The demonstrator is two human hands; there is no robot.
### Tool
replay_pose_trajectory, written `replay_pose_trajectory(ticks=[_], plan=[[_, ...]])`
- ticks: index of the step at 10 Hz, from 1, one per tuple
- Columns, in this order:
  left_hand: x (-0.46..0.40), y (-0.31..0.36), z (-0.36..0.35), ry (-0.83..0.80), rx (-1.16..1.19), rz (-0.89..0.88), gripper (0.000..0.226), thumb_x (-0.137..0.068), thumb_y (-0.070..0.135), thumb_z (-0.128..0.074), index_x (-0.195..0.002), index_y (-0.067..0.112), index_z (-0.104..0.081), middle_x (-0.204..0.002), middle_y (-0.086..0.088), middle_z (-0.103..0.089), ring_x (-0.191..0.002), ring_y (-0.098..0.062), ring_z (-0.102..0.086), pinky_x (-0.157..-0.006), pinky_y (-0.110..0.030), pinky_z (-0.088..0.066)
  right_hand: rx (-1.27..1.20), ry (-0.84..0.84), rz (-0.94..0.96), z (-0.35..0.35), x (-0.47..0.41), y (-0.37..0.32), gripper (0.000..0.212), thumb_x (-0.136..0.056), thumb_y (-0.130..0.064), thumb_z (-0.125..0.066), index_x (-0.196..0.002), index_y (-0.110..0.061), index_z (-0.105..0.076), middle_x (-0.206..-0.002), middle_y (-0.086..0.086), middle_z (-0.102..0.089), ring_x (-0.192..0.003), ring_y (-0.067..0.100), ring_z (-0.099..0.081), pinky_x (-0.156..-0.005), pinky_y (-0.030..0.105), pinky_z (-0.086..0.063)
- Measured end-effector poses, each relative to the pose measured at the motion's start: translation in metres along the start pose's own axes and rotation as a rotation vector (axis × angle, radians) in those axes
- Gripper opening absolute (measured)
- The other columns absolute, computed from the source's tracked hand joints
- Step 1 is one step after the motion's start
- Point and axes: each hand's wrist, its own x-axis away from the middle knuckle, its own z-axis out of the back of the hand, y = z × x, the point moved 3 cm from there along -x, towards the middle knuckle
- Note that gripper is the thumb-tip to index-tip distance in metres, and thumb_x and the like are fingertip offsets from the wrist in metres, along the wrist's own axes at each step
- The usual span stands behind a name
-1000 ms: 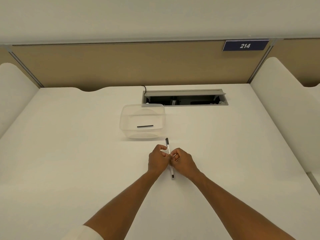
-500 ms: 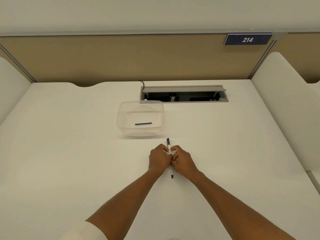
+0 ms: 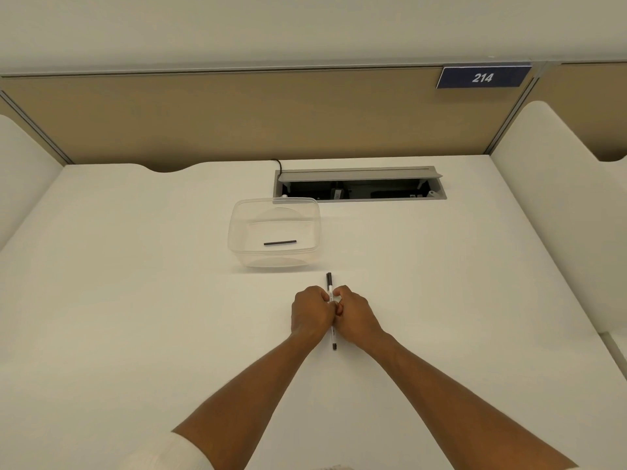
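Since the earlier frame little has been moved: the pen (image 3: 328, 283) is kept just on the near side of the clear plastic container (image 3: 237, 232). If the barrel is bent or pulled unevenly, it could probably be snapped, or a cap flung wide of the container, in which 1 thin black piece (image 3: 280, 242) lies. The pen is clenched by the left hand (image 3: 310, 315) and the right hand (image 3: 356, 317), fists knuckle to knuckle, forearms converging, its 2 dark ends left exposed.

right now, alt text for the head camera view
The left hand and right hand grip one white pen with black ends at a white desk. Beyond it stands a clear tub holding a short black stick.
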Motion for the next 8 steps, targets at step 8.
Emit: replay_pose_trajectory(ticks=[8], plan=[[0.003,-0.009,0.011,0.038,-0.081,-0.071,0.008,-0.082,0.022,-0.059,-0.077,0.020,-0.064,-0.075,0.006,-0.066,-0.070,-0.016,-0.063,-0.062,-0.030,-0.052,-0.034,0.101,-0.013,-0.001,0.000,0.006,0.029,-0.085,-0.016,-0.067,-0.112,-0.011,-0.058,-0.073,-0.007,-0.056,-0.069,0.011,-0.053,-0.062,0.019,-0.040]])
